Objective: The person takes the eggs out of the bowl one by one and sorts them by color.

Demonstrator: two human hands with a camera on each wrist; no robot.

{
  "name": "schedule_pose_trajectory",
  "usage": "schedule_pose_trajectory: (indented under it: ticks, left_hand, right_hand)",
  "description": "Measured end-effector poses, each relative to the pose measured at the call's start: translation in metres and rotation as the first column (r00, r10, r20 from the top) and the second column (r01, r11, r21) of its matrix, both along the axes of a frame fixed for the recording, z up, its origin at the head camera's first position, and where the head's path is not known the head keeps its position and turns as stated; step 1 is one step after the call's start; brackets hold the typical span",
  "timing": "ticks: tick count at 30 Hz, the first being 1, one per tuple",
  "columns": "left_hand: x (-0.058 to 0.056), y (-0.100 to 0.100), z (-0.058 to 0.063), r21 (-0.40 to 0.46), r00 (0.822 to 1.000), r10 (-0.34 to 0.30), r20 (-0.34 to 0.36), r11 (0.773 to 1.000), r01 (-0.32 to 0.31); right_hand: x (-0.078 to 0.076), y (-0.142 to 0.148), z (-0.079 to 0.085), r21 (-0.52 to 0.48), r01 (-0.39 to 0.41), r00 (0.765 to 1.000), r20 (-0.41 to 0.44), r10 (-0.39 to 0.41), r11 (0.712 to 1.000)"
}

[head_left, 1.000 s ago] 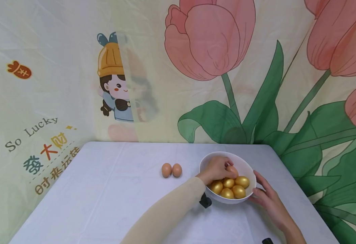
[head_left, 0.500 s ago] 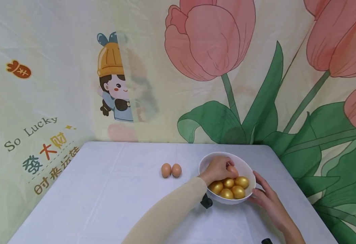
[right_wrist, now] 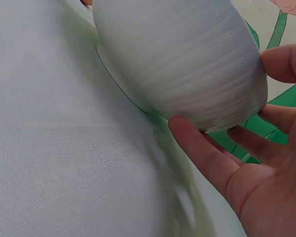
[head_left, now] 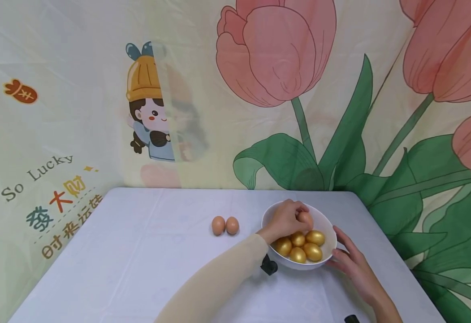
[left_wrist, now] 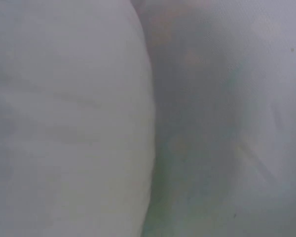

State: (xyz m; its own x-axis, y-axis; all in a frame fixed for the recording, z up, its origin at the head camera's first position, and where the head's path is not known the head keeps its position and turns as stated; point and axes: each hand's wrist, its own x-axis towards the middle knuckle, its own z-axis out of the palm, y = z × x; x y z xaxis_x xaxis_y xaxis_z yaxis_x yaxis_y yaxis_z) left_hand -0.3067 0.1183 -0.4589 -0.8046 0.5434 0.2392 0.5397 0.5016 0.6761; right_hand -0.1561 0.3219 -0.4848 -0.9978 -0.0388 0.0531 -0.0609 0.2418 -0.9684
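In the head view, a white bowl point(head_left: 327, 224) stands on the right part of the table with several golden eggs point(head_left: 313, 252) inside. My left hand point(head_left: 285, 220) reaches into the bowl and pinches a brown egg point(head_left: 305, 220) above the golden ones, hiding the bowl's left inside. My right hand point(head_left: 354, 264) holds the bowl's right side, fingers spread along its outer wall. The right wrist view shows those fingertips point(right_wrist: 180, 126) against the outside of the bowl point(right_wrist: 177, 59). Mostly a pale sleeve point(left_wrist: 69, 118) fills the left wrist view; the hand is hidden there.
Two brown eggs point(head_left: 218, 225) sit side by side on the white-covered table point(head_left: 146, 264), left of the bowl. A black device point(head_left: 269, 265) shows below my left wrist, and another dark piece point(head_left: 352, 319) is at the bottom edge. A tulip-printed cloth point(head_left: 203, 175) hangs behind.
My left hand has risen slightly with the brown egg, uncovering a bit more of it. My right hand stays at the bowl. The head view has shifted a little.
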Motion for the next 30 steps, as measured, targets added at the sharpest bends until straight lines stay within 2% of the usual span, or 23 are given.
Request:
schedule_pose_trajectory:
  ticks: [5,12,18,22,30]
  left_hand:
    - [0.000,-0.011,0.005,0.006,0.999,0.012,0.039,1.000,-0.012]
    - [-0.001,-0.030,0.021,0.078,0.993,-0.056,0.102,0.996,0.048]
    - [0.000,-0.050,0.029,0.070,0.989,-0.049,0.140,0.997,0.040]
    - [0.001,-0.064,0.034,0.097,0.985,-0.066,0.162,0.994,0.050]
    - [0.006,-0.104,0.055,0.125,0.982,-0.109,0.152,0.988,0.090]
  right_hand:
    - [0.000,-0.001,0.000,0.003,-0.004,1.000,-0.006,0.004,1.000]
    - [-0.002,-0.001,0.001,0.018,0.015,1.000,0.020,-0.015,1.000]
    - [-0.001,-0.002,0.002,0.017,0.021,1.000,0.021,-0.022,1.000]
    - [0.000,-0.002,0.002,0.016,0.014,1.000,0.004,-0.014,1.000]
    - [0.000,-0.002,0.002,0.015,0.016,1.000,0.007,-0.016,1.000]
